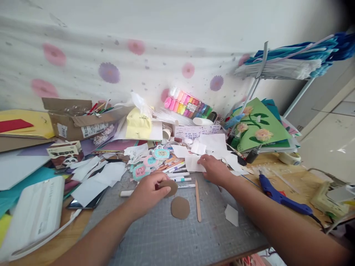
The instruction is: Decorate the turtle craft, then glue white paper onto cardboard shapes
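My left hand pinches a round brown cardboard disc by its left side, between thumb and fingers. Just below it, a second cardboard disc lies flat on the grey cutting mat. A wooden craft stick rests to the right of that disc. Farther back, my right hand reaches onto a white paper piece, with its fingertips touching the paper and its thumb apart from them. Several markers lie between the hands. A small white paper scrap sits under my right forearm's side.
A blue glue gun lies at right with its cord. White paper pieces and a white power bank-like box crowd the left. Behind stand a cardboard box, colourful clay packs and a green flower card.
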Demonstrator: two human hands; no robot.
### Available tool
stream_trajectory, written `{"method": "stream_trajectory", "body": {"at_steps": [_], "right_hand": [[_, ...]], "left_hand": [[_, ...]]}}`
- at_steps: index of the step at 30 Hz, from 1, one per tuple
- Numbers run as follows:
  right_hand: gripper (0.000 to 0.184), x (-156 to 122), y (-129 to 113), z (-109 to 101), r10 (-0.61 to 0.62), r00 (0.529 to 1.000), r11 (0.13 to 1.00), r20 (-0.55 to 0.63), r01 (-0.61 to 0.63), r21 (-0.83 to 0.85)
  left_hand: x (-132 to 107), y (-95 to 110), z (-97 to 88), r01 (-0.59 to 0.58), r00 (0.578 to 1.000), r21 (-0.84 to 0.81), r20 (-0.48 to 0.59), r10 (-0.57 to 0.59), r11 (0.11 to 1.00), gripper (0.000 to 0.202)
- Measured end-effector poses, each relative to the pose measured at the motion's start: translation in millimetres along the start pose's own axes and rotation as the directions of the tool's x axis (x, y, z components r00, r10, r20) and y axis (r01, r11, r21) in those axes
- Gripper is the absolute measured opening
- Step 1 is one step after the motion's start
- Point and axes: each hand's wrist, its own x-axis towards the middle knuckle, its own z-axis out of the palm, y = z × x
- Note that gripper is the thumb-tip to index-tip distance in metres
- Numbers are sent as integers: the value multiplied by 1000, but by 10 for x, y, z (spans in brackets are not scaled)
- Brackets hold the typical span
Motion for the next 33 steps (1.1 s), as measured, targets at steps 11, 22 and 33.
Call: {"method": "stream_trajectory", "body": {"at_steps": [11, 22, 33], "right_hand": [[27, 167, 170, 89, 157, 987, 967, 32, -160, 199], [15, -355, -172, -309, 228, 965, 377, 126, -207, 903], [32, -493, -761, -172, -59, 943, -213, 327, -331, 919]], "left_hand": [[-1, -74, 108, 75, 997, -408, 47, -61, 910, 22], [-37, -41, 120, -114, 989, -413, 35, 141, 903, 13], [-96, 10, 159, 139, 990, -609, 108, -93, 781, 18]]}}
